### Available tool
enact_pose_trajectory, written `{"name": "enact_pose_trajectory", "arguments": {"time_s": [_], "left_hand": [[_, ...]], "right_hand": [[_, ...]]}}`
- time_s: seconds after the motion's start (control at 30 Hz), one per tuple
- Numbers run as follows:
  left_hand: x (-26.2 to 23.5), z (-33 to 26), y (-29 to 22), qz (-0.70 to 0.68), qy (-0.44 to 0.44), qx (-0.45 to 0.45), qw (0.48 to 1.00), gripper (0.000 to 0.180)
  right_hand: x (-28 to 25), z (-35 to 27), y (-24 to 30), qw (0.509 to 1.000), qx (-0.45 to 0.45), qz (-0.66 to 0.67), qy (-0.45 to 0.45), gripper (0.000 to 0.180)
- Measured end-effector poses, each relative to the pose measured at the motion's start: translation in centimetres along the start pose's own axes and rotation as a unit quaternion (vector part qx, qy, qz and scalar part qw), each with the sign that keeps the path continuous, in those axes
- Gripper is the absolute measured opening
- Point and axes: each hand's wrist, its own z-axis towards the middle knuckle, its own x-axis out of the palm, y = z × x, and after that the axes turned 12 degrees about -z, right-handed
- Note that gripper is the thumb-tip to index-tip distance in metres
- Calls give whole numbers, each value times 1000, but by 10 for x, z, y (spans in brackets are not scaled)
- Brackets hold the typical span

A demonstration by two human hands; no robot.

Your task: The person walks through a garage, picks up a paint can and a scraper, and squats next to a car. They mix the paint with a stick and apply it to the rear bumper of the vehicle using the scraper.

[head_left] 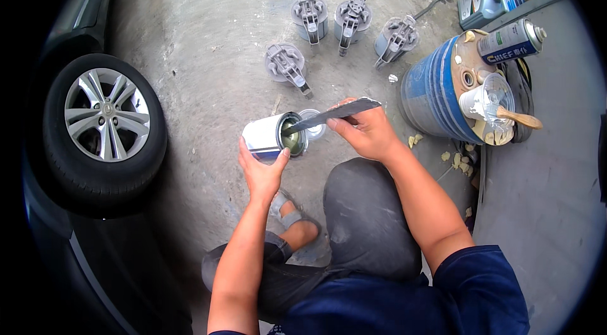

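In the head view, the picture's rim is black and cuts off the dark car body point(76, 259) at the left; only one wheel point(106, 115) with a silver alloy rim shows whole. The inside of the tin can point(276, 137) is hard to read: a greenish-grey filling shows at its mouth, but how deep it goes cannot be told. The right hand's fingertips are hidden under the blade they hold, and the person's lap hides the ground below the wrists.

The left hand point(260, 170) is wrapped around the can from below, thumb on one side and fingers curled up the other, holding it tilted with its open mouth facing right. The right hand point(367, 133) is closed on the near end of a flat metal scraper point(335, 114); the blade runs left from those fingers and its tip dips into the can's mouth.

Just past the can's mouth, beyond the left fingers, a round lid point(313, 123) lies on the concrete floor point(208, 38). Farther off stand four grey lidded cans point(310, 14). To the right of the right hand's knuckles stands a blue drum point(433, 91) carrying a spray can point(511, 41), a clear plastic cup point(485, 100) and a wooden-handled tool point(520, 119). Putty crumbs point(414, 140) lie scattered by the drum's foot. A grey jug point(480, 1) stands behind it.
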Motion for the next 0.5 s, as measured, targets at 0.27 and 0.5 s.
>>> {"name": "enact_pose_trajectory", "arguments": {"time_s": [0.27,0.5], "left_hand": [[8,-3,-17,51,-6,13,999,111],[12,-2,-29,74,-17,3,997,111]], "right_hand": [[2,-3,-12,999,30,26,-8,13],[0,-4,-15,999,37,21,-15,14]]}}
